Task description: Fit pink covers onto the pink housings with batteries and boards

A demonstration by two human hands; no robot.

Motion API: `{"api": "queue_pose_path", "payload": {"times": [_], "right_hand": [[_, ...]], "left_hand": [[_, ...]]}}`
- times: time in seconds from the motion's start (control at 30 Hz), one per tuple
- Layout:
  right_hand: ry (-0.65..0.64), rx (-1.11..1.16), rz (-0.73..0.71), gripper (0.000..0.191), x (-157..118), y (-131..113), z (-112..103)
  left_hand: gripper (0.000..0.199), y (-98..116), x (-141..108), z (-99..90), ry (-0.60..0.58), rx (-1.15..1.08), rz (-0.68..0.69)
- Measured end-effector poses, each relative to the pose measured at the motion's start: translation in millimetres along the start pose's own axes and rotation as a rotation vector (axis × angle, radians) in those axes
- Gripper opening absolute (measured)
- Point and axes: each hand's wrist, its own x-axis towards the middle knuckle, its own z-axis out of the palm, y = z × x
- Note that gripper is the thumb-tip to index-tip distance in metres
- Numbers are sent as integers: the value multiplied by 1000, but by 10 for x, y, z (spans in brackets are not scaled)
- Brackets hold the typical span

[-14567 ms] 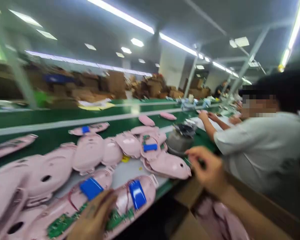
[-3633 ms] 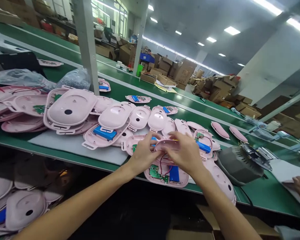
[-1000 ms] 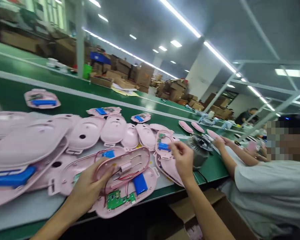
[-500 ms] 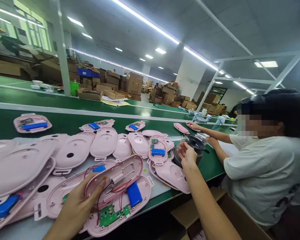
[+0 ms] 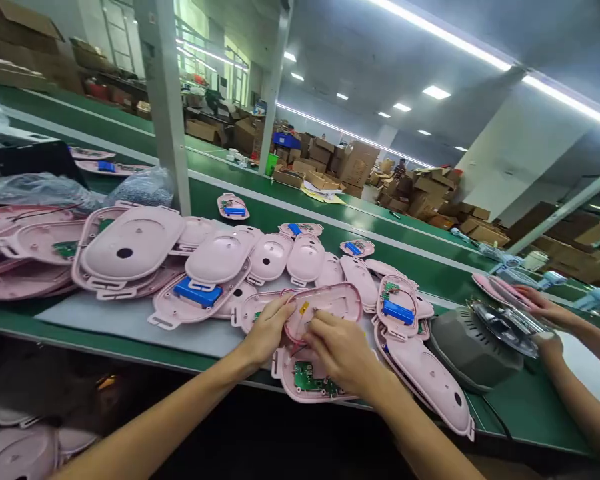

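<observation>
My left hand (image 5: 271,328) grips the left end of a pink shell (image 5: 337,300), which is tilted with its hollow inside facing me. A small yellow tape piece (image 5: 305,307) shows inside it. Over the shell's lower part, my right hand (image 5: 337,347) has its fingers curled together; what they pinch is hidden. Beneath lies another pink shell (image 5: 300,395) with a green circuit board (image 5: 310,379), partly covered by my right hand.
Pink shells (image 5: 135,243) lie in overlapping piles across the bench, some with blue batteries (image 5: 197,292). A grey machine (image 5: 473,347) stands at right, beside another person's hands (image 5: 550,327). A metal post (image 5: 165,100) rises at left.
The view has swung left. My right hand has come from beside the grey machine to the held shell, its fingers now curled. The other person's hand now holds a pink piece.
</observation>
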Motion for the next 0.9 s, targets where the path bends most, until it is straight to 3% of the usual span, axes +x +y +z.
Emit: {"api": "queue_pose_path", "payload": {"times": [0.1,0.27,0.43,0.57,0.67,0.77,0.83,0.9], "right_hand": [[-9,-89,111,16,2,-50,1],[33,-265,169,15,55,-152,91],[269,-285,363,21,41,-177,188],[428,-18,463,17,3,-129,210],[477,22,403,17,-102,-62,10],[567,-213,298,31,-296,-22,-388],[385,-321,251,51,-425,-19,-599],[15,-297,220,85,-501,3,-633]], "left_hand": [[40,-5,-17,14,-41,-26,39],[37,-27,-43,25,-101,1,94],[39,-33,-62,9,-91,23,138],[43,15,-83,3,-182,-15,160],[50,31,-99,-47,-234,61,198],[39,52,-115,-144,-276,274,248],[42,100,-129,-210,-416,427,274],[54,191,-154,-261,-598,568,324]]}}
